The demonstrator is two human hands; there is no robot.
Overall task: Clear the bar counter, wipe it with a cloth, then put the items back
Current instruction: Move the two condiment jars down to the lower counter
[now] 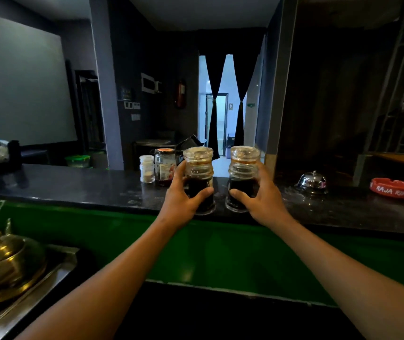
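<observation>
The left hand (183,201) curls its fingers and thumb around the left glass jar (199,179); the right hand (259,197) grips the right glass jar (242,177) the same way. Both jars hold dark contents, stand upright and close together at the near edge of the dark bar counter (85,190). Behind them stand a white shaker (146,168) and a labelled jar (164,166). To the right sit a metal bell (311,182) and a red ashtray (393,188).

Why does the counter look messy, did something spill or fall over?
Nothing fell: both glass jars stand upright, one in each hand. The dark counter only shows pale smears around the silver bell, which look like wipe marks or dust, hard to tell.
</observation>
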